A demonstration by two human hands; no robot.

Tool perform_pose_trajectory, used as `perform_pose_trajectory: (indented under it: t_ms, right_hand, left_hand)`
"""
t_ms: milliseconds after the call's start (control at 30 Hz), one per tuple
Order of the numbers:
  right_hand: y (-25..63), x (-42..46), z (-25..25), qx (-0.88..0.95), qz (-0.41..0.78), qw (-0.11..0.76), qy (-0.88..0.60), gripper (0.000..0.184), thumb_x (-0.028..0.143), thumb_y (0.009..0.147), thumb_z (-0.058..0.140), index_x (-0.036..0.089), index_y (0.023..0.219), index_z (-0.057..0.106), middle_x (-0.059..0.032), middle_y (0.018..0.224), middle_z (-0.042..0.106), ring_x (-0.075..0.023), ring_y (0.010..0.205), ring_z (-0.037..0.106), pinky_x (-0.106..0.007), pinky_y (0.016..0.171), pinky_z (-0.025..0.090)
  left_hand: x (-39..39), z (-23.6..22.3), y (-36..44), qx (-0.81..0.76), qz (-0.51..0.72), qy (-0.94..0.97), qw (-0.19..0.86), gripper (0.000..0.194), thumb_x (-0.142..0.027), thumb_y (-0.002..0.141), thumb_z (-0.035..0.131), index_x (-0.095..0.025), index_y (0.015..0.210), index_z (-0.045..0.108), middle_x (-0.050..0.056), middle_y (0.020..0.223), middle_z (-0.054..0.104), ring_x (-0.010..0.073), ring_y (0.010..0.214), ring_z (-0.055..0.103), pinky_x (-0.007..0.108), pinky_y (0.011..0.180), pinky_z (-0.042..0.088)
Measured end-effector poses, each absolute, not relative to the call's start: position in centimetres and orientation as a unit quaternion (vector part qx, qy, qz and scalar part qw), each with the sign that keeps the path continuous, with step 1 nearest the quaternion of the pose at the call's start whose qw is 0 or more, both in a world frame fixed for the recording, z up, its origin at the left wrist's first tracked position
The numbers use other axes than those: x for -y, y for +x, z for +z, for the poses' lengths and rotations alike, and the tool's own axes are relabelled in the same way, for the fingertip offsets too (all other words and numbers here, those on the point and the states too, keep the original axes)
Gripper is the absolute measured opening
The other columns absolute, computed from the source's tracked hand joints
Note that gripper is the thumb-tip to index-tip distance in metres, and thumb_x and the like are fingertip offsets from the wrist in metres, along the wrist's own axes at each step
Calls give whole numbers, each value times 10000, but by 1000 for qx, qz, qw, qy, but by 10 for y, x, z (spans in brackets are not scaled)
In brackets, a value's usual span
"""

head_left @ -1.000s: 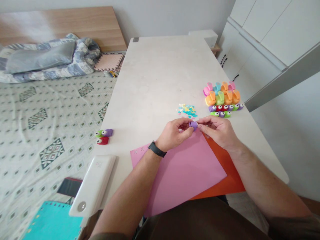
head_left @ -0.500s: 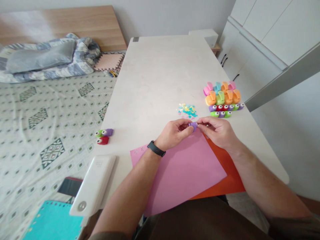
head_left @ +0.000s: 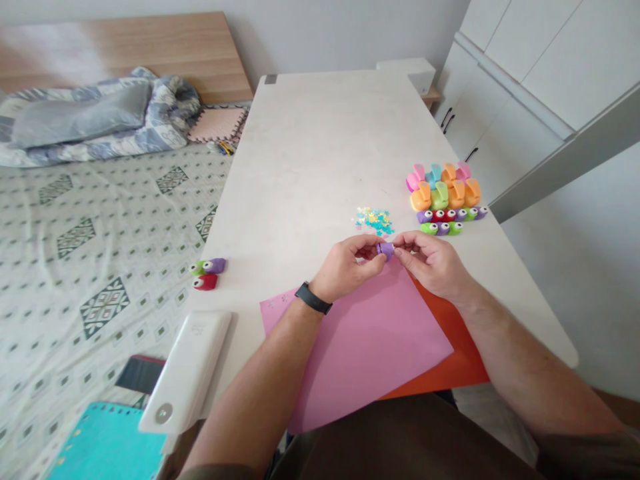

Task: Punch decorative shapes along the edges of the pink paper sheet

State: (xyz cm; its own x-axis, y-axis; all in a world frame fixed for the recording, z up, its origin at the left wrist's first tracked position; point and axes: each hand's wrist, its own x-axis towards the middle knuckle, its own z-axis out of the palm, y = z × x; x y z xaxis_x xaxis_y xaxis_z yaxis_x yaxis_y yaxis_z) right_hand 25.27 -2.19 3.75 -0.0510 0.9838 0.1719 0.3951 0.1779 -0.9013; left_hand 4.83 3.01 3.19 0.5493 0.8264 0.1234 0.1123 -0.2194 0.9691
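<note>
A small purple paper punch (head_left: 386,251) is gripped between the thumb and fingers of my left hand (head_left: 347,267), above the far corner of a pink paper sheet (head_left: 370,340). The fingers of my right hand (head_left: 434,264) are pinched at the punch's right end; any tiny scrap between them is too small to make out. Punched holes show in the pink sheet's left corner. An orange sheet (head_left: 463,353) lies partly beneath it. Just beyond my hands is a pile of small blue, yellow and pink paper cutouts (head_left: 375,221).
Rows of colourful paper punches (head_left: 445,197) stand at the right on the white table (head_left: 320,140). Three more punches (head_left: 206,283) sit near its left edge. A white power bank (head_left: 193,367), a phone (head_left: 140,373) and a turquoise notebook (head_left: 105,443) are at lower left.
Both hands stay at almost the same spot, with the purple paper punch turned very slightly between the fingers. The papers and other punches have not moved.
</note>
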Motion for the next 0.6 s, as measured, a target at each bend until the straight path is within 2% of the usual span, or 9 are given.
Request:
perform_pose_trajectory:
  t_ms: [200, 433, 600]
  right_hand:
    - [251, 24, 36, 639, 383, 403, -531, 225, 447, 1024, 555, 234, 1090, 585, -25, 894, 635, -160, 727, 576, -283, 640, 485]
    - [247, 25, 39, 675, 355, 362, -537, 377, 516, 1081, 364, 255, 837, 484, 4, 728, 509, -178, 675, 495, -333, 643, 414]
    - [246, 24, 37, 672, 336, 363, -551, 385, 524, 1079, 363, 259, 837, 501, -3, 731, 518, -192, 686, 511, -352, 646, 414]
  left_hand:
    - [-29, 31, 50, -341, 353, 709, 506, 307, -266, 861, 715, -103, 1121, 719, 82, 947, 741, 133, 798, 644, 271, 791, 550]
    - [-28, 33, 50, -326, 356, 707, 517, 325, -223, 842, 714, -104, 1144, 717, 86, 973, 737, 135, 818, 644, 279, 825, 555]
    - [-28, 31, 50, -313, 342, 714, 525, 340, -330, 905, 707, -116, 1169, 715, 84, 976, 731, 138, 818, 636, 270, 792, 544]
